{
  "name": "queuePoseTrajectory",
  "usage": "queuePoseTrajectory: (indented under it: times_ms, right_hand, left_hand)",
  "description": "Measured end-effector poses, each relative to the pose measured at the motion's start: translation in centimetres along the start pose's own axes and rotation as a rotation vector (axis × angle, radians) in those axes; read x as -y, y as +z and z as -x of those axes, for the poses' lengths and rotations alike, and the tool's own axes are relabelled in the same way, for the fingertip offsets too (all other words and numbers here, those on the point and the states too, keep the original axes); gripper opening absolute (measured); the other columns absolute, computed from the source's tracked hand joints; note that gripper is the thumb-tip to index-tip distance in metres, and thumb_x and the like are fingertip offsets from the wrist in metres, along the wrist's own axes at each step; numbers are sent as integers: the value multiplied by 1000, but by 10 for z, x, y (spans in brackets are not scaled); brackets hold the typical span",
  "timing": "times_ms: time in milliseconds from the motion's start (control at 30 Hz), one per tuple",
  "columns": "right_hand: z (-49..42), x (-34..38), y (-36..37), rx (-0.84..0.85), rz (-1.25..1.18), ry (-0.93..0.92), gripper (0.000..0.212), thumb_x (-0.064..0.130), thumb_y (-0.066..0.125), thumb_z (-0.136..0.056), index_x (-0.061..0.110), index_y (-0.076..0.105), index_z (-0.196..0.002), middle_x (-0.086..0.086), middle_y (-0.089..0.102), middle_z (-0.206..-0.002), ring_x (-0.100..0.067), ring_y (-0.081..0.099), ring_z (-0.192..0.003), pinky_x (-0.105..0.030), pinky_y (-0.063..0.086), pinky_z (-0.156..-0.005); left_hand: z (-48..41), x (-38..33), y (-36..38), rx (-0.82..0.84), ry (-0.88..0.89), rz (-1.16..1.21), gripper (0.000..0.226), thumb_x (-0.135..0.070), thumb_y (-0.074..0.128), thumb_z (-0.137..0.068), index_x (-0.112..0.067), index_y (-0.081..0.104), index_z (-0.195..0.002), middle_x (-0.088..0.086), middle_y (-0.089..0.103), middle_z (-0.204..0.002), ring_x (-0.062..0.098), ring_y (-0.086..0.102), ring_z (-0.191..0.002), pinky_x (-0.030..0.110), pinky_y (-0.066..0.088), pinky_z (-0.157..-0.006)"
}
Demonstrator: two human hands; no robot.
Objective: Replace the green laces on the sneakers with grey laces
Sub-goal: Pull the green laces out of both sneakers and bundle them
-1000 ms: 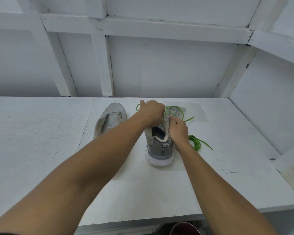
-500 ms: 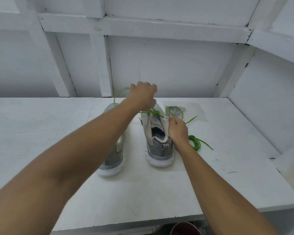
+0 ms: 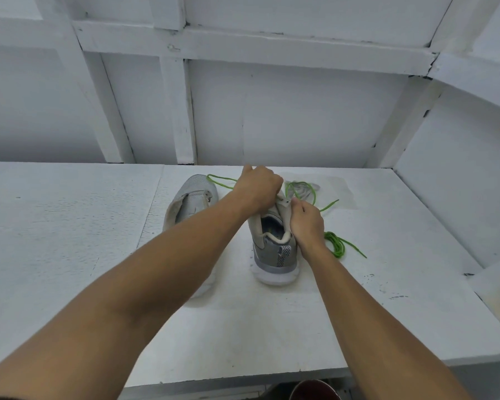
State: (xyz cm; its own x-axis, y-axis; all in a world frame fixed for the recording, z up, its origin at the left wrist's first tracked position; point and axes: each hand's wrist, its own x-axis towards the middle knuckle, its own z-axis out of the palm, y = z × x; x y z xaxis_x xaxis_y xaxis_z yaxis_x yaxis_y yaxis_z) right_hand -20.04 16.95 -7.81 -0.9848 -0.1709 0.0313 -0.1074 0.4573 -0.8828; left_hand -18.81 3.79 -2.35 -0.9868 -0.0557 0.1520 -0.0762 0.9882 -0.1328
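Backdrop: white-painted wall (image 3: 300,111) w/ battens is standing behind a white bench (image 3: 70,226); clock refs are centring on the held sneaker, 12 = wall.
Held sneaker (image 3: 274,255): grey w/ white sole, is sitting upright approx mid-bench, heel facing the camera, toe pointing to 12.
L hand (image 3: 257,189): is reaching over the sneaker's front at 12, fingers curling into a fist; green lace (image 3: 220,180) is running straight into it, so it is apparently gripping that strand. Fingertips are hiding under the knuckles.
R hand (image 3: 306,223): is hugging the sneaker's 2–3 o'clock side, thumb + fingers pinching the top edge of the upper near the eyelets.
Green lace: strand is looping out from the L fist toward 10, its far end lying on the bench by the other sneaker's toe.
Other sneaker (image 3: 191,197): is sitting at 9–10, just beside, toe to 12, throat gaping; heel half is hiding behind the L forearm.
Green lace bundle (image 3: 337,245): is lying coiled on the bench at 3, just beside the R wrist, tail trailing off to 4.
Grey laces (image 3: 308,190): are lying heaped on the bench at 1, beyond the R hand; a green loop is crossing over them, one end pointing to 2.
Dark red obj (image 3: 315,391): round, is peeking out below the bench edge at 6; can't tell what it is.
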Motion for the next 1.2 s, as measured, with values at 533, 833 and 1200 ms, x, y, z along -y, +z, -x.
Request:
queuePoseTrajectory:
  times_ms: [533, 833, 1200]
  right_hand:
    - [1, 2, -1, 5, -13, 11, 41, 32, 37, -103, 8, 57, -76, -1, 56, -73, -22, 52, -78, -32, 36, -70]
    - [1, 2, -1, 2, -14, 11, 42, 35, 37, -103, 8, 57, -77, -3, 58, -76, -21, 52, -77, -32, 36, -69]
    - [1, 3, 0, 13, -3, 9, 42, 33, 36, -104, 6, 59, -82, -1, 57, -76, -22, 52, -79, -32, 36, -71]
  left_hand:
    - [8, 67, -41, -328, -150, 274, 20, -9, 45, -92, -4, 63, -102, 16, 54, -106, 38, 57, -84, 44, 49, -76]
    - [10, 104, -65, -571, -254, 353, 18, -5, 45, -92, 2, 61, -94, 21, 51, -104, 33, 53, -83, 38, 46, -72]
    - [20, 127, -87, -684, -512, 439, 22, -4, 40, -93, 1, 57, -106, 20, 48, -115, 30, 47, -89, 33, 39, -76]
